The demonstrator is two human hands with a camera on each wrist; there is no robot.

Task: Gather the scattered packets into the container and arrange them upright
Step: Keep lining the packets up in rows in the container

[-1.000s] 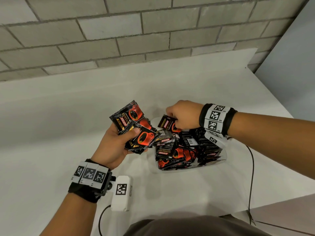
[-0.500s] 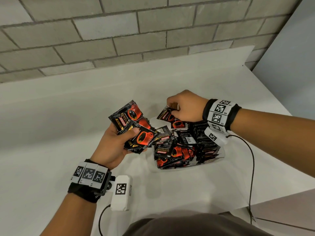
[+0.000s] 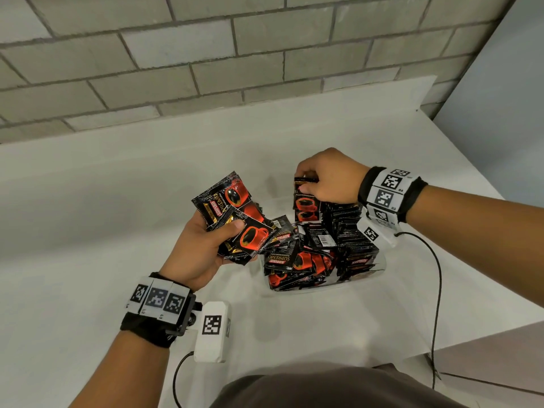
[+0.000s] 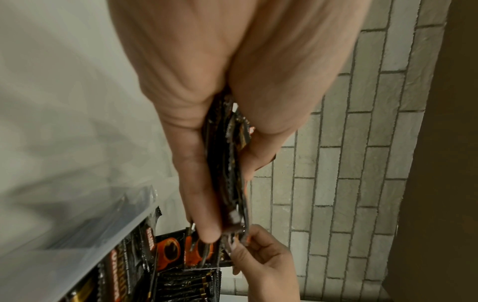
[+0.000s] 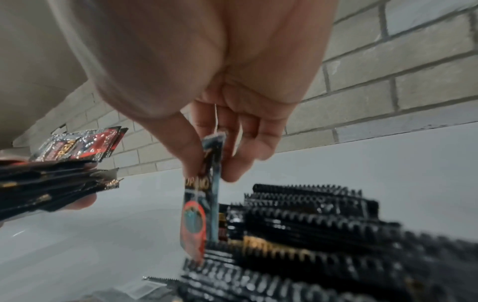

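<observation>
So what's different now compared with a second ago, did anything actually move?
The right hand lifted from the heap in the container and turned its pinched packet from tilted to upright, at the far end of the standing row. The left hand kept gripping its fan of packets beside the container. The container stayed put.

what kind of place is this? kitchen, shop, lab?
Hard to say; probably a plain recording or utility room rather than a home kitchen. A bare white counter runs along an unpainted grey block wall, and the only goods are coffee packets in a clear container. No appliances or shelves in view.
</observation>
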